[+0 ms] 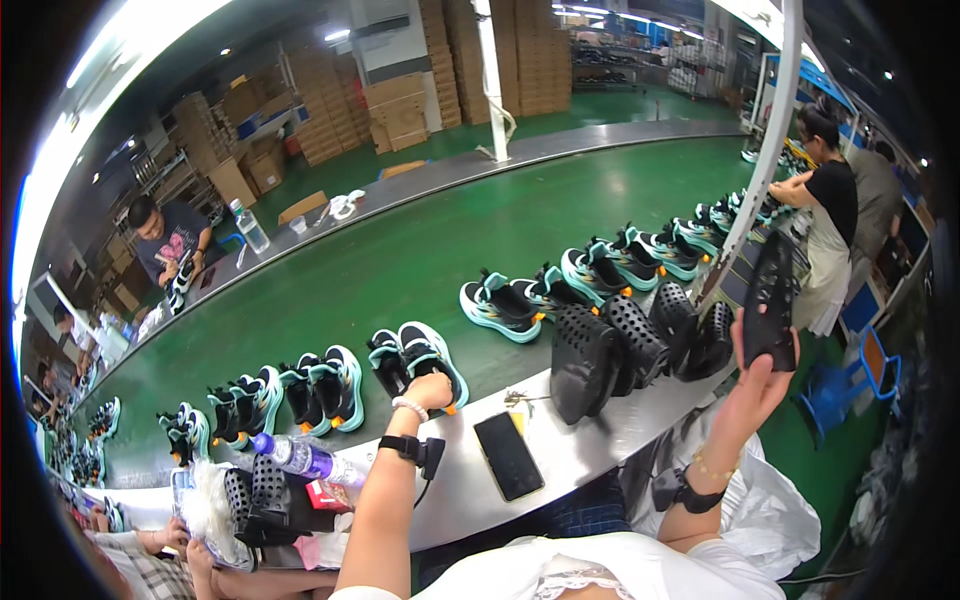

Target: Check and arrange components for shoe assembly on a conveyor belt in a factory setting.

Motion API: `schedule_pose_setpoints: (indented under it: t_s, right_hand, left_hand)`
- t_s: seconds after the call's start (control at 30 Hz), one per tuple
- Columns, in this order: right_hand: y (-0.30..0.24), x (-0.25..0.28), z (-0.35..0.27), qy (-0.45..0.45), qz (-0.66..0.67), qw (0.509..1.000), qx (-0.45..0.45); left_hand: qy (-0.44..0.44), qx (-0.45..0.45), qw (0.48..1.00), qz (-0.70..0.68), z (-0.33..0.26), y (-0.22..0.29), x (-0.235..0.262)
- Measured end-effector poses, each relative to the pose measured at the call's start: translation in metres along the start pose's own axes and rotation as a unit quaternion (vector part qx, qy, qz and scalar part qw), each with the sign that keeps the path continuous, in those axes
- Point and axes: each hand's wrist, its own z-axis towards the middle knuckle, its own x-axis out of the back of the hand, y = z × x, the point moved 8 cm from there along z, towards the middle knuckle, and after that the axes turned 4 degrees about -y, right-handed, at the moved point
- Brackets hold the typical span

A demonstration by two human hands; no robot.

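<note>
Left arm (383, 505) stretched forward, left grip (428, 390) curled palm-down, right forearm (688, 526) raised, right grip (763, 388) clasped, thumb (762, 370) pointing up

One purple-capped bottle (305, 460), over a dozen sneakers (424, 349), perhaps seven black forms (583, 378).

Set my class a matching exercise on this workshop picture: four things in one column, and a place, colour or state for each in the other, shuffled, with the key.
Column one
1. Left hand
2. Phone
3. Stool
4. Right hand

Column two
A. Mostly blue, on the green floor
B. Holding up a black form
C. At a black-and-teal shoe
D. Lying on the metal ledge

Pairs: 1-C, 2-D, 3-A, 4-B
</note>
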Motion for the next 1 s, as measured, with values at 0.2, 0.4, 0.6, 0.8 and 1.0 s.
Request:
schedule_pose_setpoints:
  t_s: [0.2, 0.4, 0.6, 0.8, 1.0]
  right_hand:
    - [-0.024, -0.192, -0.084, -0.386, -0.082, 0.914, -0.096]
    - [0.050, -0.284, -0.192, -0.597, -0.259, 0.754, -0.086]
    - [0.105, -0.371, -0.248, -0.622, -0.296, 0.722, -0.058]
    - [0.103, -0.404, -0.268, -0.573, -0.400, 0.703, 0.137]
    - [0.127, -0.409, -0.280, -0.611, -0.401, 0.682, 0.010]
  left_hand:
    - [0.174, 0.000, 0.981, 0.089, -0.037, 0.001, 0.016]
    - [0.426, 0.061, 0.903, 0.005, -0.114, -0.011, 0.013]
    - [0.455, 0.014, 0.890, -0.030, -0.128, -0.023, 0.004]
    - [0.469, 0.020, 0.882, -0.035, -0.135, -0.031, 0.005]
    - [0.475, 0.027, 0.879, -0.030, -0.136, -0.040, 0.005]
